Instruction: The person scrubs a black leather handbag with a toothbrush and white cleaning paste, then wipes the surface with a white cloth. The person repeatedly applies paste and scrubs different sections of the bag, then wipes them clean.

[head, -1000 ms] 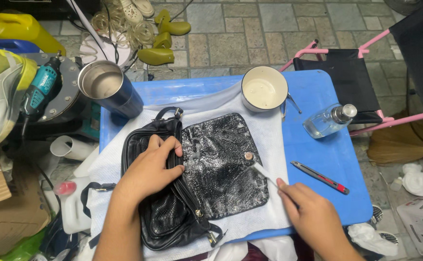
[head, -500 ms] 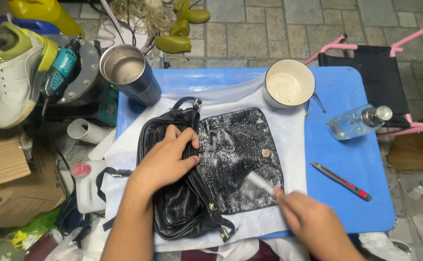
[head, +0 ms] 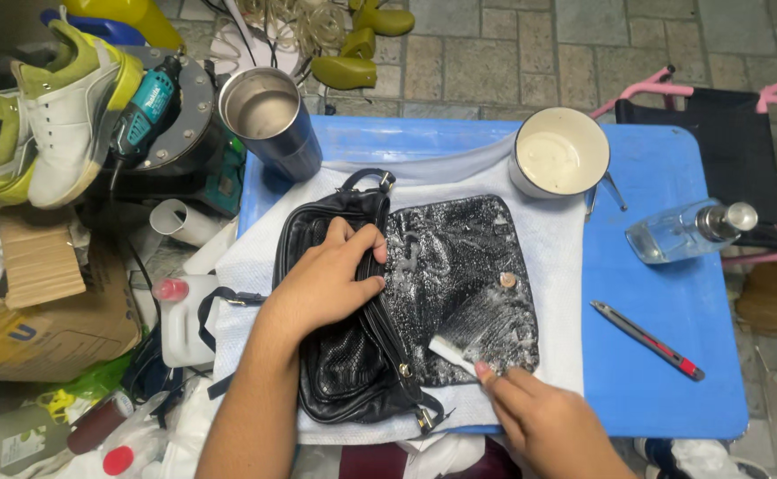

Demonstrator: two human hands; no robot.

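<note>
You scrub a soapy black bag [head: 406, 293] on the blue table [head: 672, 355].

The bag lies on a white cloth [head: 557, 293] mid-table. Your left hand [head: 322, 284] presses flat on the bag's left half; your right hand [head: 548, 421], at the bag's lower right, pinches a brush [head: 473, 333] against the foamy flap. A cup [head: 559, 162] stands beyond the bag, a pen [head: 647, 340] to its right.

The right hand [head: 552, 421] has been drawn toward the lower edge of the black bag [head: 388, 302] — its brush [head: 473, 333] now blurred over the soapy flap — while the left hand [head: 331, 279] has been curled tighter on the bag.
</note>
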